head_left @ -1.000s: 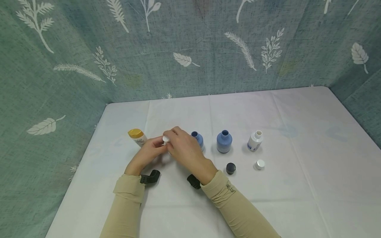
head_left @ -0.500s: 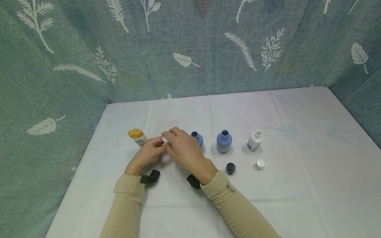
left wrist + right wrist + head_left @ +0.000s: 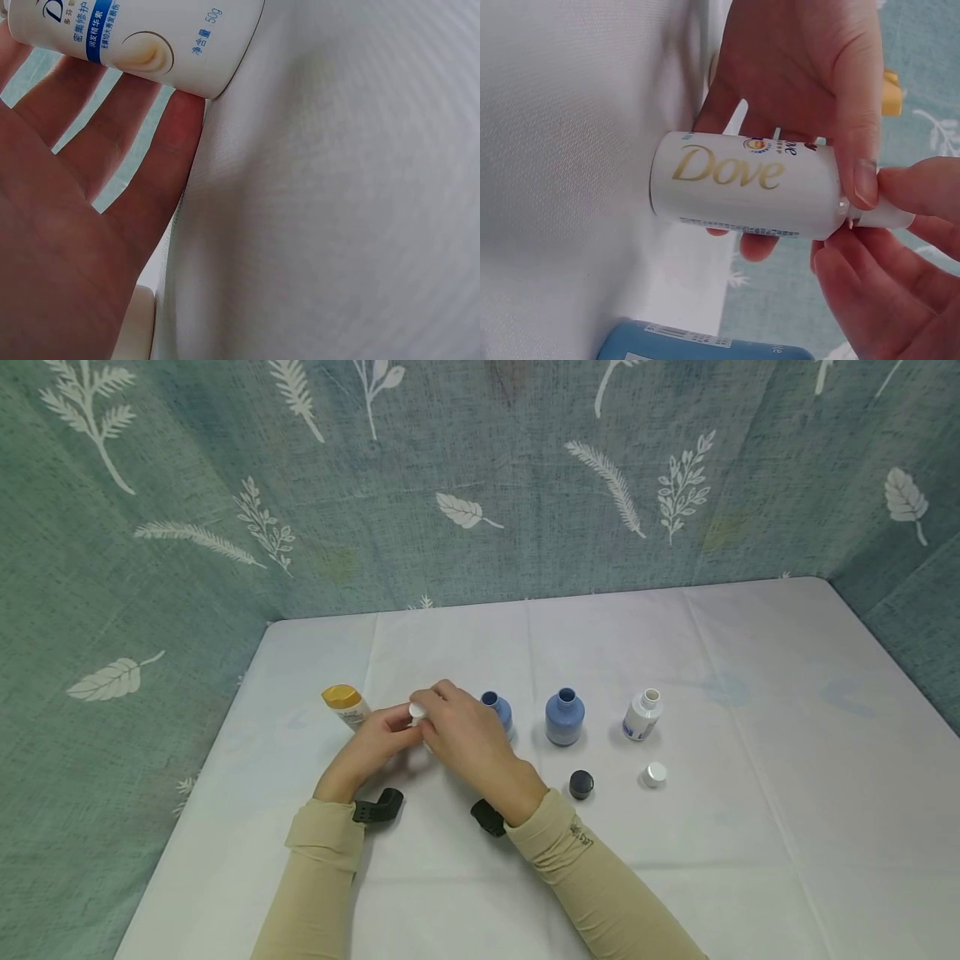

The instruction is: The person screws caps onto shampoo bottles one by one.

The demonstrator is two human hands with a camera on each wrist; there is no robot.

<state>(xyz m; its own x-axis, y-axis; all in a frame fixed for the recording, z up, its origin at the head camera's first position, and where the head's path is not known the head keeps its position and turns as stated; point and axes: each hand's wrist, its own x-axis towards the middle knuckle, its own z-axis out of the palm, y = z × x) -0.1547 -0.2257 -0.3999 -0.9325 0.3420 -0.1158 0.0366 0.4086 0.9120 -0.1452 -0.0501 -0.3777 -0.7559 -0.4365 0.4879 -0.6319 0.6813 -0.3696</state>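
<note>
A white Dove bottle (image 3: 742, 184) stands upright on the table, its label plain in the right wrist view. My left hand (image 3: 367, 753) grips it from the left, with the thumb on the bottle's shoulder and the fingers behind its body. The left wrist view shows the fingers along its lower part. At the bottle's neck, my right hand (image 3: 476, 747) pinches the white cap (image 3: 417, 712) between thumb and fingers. In the head view the hands hide most of the bottle.
A white bottle with a yellow cap (image 3: 343, 697) stands left. To the right are two uncapped blue bottles, one partly behind my right hand (image 3: 498, 710), the other beside it (image 3: 565, 718). Further right stands an uncapped white bottle (image 3: 642, 716). A black cap (image 3: 581, 784) and white cap (image 3: 654, 774) lie nearer.
The fingers of my right hand have shifted slightly on the white cap, out over it and back. My left hand and the other bottles and caps have stayed put.
</note>
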